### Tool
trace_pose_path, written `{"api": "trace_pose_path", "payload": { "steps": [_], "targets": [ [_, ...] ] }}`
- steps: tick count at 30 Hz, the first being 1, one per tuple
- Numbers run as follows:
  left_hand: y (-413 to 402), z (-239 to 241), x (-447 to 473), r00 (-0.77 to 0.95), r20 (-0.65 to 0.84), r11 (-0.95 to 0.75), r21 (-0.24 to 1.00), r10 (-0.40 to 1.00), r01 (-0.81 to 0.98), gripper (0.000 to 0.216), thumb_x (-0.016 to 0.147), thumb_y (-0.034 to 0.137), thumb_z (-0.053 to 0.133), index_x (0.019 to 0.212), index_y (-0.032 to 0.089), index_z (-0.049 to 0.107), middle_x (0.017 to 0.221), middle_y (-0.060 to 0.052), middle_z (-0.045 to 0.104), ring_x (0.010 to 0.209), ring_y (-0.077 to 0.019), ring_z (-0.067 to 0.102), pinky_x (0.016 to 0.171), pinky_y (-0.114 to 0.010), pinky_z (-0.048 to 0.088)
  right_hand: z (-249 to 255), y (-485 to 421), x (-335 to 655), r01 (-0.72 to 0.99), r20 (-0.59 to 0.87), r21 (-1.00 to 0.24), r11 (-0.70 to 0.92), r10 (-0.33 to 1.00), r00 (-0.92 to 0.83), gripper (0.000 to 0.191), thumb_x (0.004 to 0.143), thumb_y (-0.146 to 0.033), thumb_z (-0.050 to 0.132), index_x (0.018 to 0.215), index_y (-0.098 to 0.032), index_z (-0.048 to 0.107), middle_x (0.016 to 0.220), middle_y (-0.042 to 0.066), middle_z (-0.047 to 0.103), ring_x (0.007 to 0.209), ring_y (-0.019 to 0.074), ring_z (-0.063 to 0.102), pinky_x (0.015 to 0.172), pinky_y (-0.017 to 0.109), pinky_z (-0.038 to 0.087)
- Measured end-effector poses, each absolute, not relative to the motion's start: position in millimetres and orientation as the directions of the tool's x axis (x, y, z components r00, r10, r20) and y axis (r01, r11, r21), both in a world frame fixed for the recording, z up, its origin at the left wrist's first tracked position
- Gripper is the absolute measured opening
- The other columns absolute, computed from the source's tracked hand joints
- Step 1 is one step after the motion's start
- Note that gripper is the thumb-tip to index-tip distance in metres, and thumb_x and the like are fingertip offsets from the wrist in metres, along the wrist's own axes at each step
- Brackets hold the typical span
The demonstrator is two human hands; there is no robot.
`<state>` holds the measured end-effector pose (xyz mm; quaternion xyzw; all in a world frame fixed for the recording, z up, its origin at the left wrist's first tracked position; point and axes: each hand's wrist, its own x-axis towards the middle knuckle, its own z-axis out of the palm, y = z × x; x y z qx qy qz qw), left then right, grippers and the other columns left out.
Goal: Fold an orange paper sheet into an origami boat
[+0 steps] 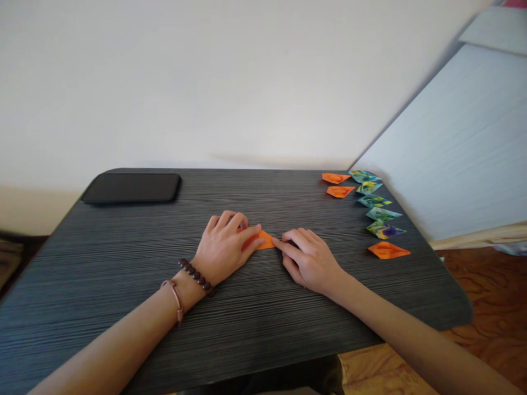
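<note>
A piece of orange folded paper point(265, 240) lies on the dark table in front of me, its left part covered by my left hand point(224, 241). The fingers and thumb of that hand are bent over the paper and hold it against the tabletop. My right hand point(307, 257) is at the paper's pointed right end, with the index finger on the tip and the other fingers curled. Dark beads and a thin band circle my left wrist.
Several patterned paper boats point(382, 214) form a column along the right side of the dark table point(255, 323). Orange paper boats point(389, 250) sit with them, one in front and two at the back. A black phone point(134, 188) lies back left. A pale wall point(230, 82) rises behind.
</note>
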<state>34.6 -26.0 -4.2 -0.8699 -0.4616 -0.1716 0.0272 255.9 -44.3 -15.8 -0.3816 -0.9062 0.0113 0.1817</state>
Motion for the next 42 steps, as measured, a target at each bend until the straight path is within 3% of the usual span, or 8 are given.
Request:
{"api": "trace_pose_path", "payload": {
  "steps": [3, 15, 28, 31, 35, 42],
  "targets": [
    [-26, -8, 38, 0.483, 0.343, -0.547, 0.120, 0.806, 0.828, 0.026, 0.087, 0.040, 0.048, 0.100, 0.026, 0.066, 0.090, -0.007, 0.058, 0.088, -0.0229, 0.046, 0.071, -0.037, 0.035, -13, -32, 251, 0.695, 0.325, -0.164, 0.700, 0.703, -0.632, 0.026, 0.087, -0.019, 0.044, 0.104, -0.018, 0.064, 0.093, 0.008, 0.056, 0.082, 0.0180, 0.050, 0.072, 0.032, 0.039],
    [-27, -9, 36, 0.480, 0.369, -0.546, 0.093, 0.796, 0.833, 0.027, 0.086, 0.040, 0.049, 0.100, 0.026, 0.066, 0.090, -0.007, 0.059, 0.087, -0.0228, 0.047, 0.070, -0.037, 0.035, -17, -10, 241, 0.619, 0.353, -0.105, 0.779, 0.611, -0.709, 0.025, 0.090, -0.021, 0.042, 0.102, -0.017, 0.063, 0.090, 0.007, 0.058, 0.078, 0.0158, 0.051, 0.071, 0.030, 0.039],
    [-28, -7, 37, 0.470, 0.352, -0.532, 0.102, 0.809, 0.840, 0.026, 0.086, 0.039, 0.048, 0.100, 0.027, 0.066, 0.090, -0.007, 0.059, 0.087, -0.0238, 0.047, 0.070, -0.037, 0.035, -20, -34, 268, 0.646, 0.347, -0.121, 0.754, 0.642, -0.684, 0.024, 0.088, -0.017, 0.043, 0.103, -0.016, 0.062, 0.092, 0.006, 0.061, 0.080, 0.0161, 0.054, 0.073, 0.030, 0.043],
    [-28, -8, 37, 0.468, 0.343, -0.529, 0.107, 0.814, 0.842, 0.027, 0.087, 0.040, 0.047, 0.102, 0.027, 0.066, 0.091, -0.007, 0.058, 0.088, -0.0243, 0.047, 0.071, -0.038, 0.036, -21, -38, 271, 0.657, 0.342, -0.163, 0.736, 0.666, -0.663, 0.024, 0.088, -0.017, 0.044, 0.104, -0.017, 0.062, 0.094, 0.006, 0.062, 0.082, 0.0163, 0.055, 0.075, 0.030, 0.044],
    [-27, -9, 38, 0.462, 0.305, -0.523, 0.158, 0.833, 0.838, 0.029, 0.087, 0.040, 0.046, 0.105, 0.026, 0.064, 0.098, -0.007, 0.058, 0.093, -0.0252, 0.047, 0.075, -0.040, 0.037, -18, -35, 263, 0.711, 0.300, -0.309, 0.632, 0.774, -0.557, 0.027, 0.089, -0.017, 0.041, 0.109, -0.017, 0.059, 0.098, 0.006, 0.061, 0.084, 0.0151, 0.057, 0.077, 0.028, 0.046],
    [-20, -13, 35, 0.406, 0.242, -0.472, 0.384, 0.881, 0.794, 0.023, 0.081, 0.037, 0.056, 0.096, 0.021, 0.060, 0.101, -0.005, 0.059, 0.096, -0.0233, 0.048, 0.083, -0.039, 0.038, -12, -14, 230, 0.728, 0.257, -0.422, 0.540, 0.841, -0.475, 0.025, 0.088, -0.026, 0.045, 0.108, -0.018, 0.057, 0.102, 0.006, 0.057, 0.090, 0.0177, 0.057, 0.082, 0.031, 0.046]
  ]
}}
